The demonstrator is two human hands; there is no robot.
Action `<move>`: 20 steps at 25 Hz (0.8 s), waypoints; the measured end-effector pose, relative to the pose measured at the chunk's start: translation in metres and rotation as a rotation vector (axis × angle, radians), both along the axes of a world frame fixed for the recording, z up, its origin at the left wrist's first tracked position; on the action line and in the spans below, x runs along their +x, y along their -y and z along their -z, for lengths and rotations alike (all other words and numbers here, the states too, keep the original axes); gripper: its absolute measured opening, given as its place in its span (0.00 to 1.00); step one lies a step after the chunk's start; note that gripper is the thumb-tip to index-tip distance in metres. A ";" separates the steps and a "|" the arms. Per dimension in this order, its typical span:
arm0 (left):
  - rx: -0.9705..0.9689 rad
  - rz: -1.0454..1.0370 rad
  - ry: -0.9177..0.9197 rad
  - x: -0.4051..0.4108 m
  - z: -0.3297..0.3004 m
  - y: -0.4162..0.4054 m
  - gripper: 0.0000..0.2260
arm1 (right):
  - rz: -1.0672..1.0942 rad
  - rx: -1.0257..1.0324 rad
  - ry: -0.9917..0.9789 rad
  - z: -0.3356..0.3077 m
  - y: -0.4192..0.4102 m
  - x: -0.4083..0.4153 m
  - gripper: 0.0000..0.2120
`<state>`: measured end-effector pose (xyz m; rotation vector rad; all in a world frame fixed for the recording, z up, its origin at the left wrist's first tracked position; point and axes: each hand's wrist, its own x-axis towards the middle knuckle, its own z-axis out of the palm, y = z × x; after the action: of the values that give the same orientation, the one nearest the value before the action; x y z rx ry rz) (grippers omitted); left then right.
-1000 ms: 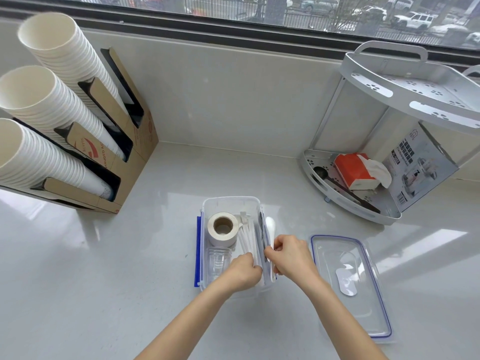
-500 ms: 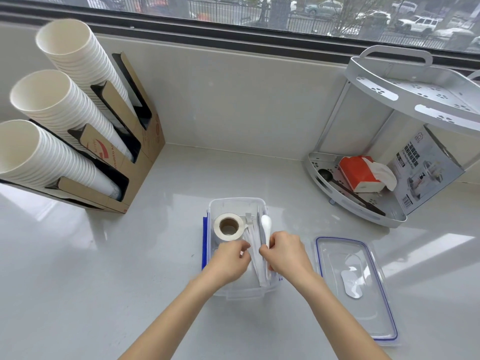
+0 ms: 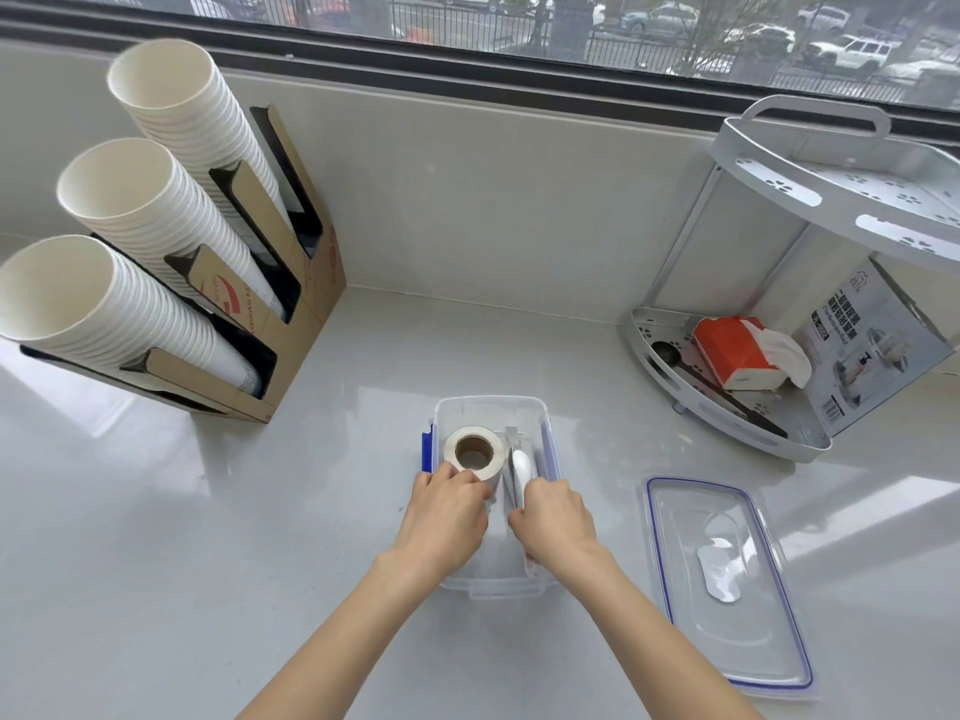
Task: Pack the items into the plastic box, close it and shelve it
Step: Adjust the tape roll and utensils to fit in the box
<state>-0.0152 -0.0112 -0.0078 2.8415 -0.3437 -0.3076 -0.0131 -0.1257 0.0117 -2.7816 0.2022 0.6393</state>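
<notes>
A clear plastic box [image 3: 491, 405] with blue side clips stands on the counter in front of me. Inside it a roll of tape [image 3: 475, 452] stands at the left and wrapped white spoons [image 3: 521, 467] lie along the right. My left hand [image 3: 447, 511] reaches into the box and touches the tape roll from the near side. My right hand [image 3: 556, 517] is closed on the near end of the wrapped spoons. The box's clear lid [image 3: 722, 584] with a blue seal lies flat on the counter to the right.
A cardboard dispenser [image 3: 291, 324] with three stacks of white paper cups stands at the left. A white two-tier corner shelf [image 3: 727, 407] at the right holds a red tissue pack, a dark spoon and a printed carton. A window ledge runs behind.
My left hand has moved from the box's near middle up to the tape roll. The clear cup under the roll is now hidden. The view has shifted so the box sits lower and more centred.
</notes>
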 end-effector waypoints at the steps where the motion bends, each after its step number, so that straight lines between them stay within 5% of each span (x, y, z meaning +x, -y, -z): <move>1: -0.002 0.001 -0.003 0.000 0.000 0.000 0.16 | -0.005 -0.013 -0.014 0.001 -0.001 0.001 0.14; 16: -0.018 0.008 0.016 -0.001 0.004 -0.001 0.16 | -0.101 -0.125 -0.044 0.011 -0.003 -0.003 0.16; 20: -0.109 -0.022 0.063 -0.005 0.002 -0.001 0.16 | -0.070 -0.060 0.055 0.000 0.003 -0.007 0.06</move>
<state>-0.0199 -0.0102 -0.0103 2.7500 -0.3308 -0.1895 -0.0197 -0.1283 0.0112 -2.8711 0.1142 0.5809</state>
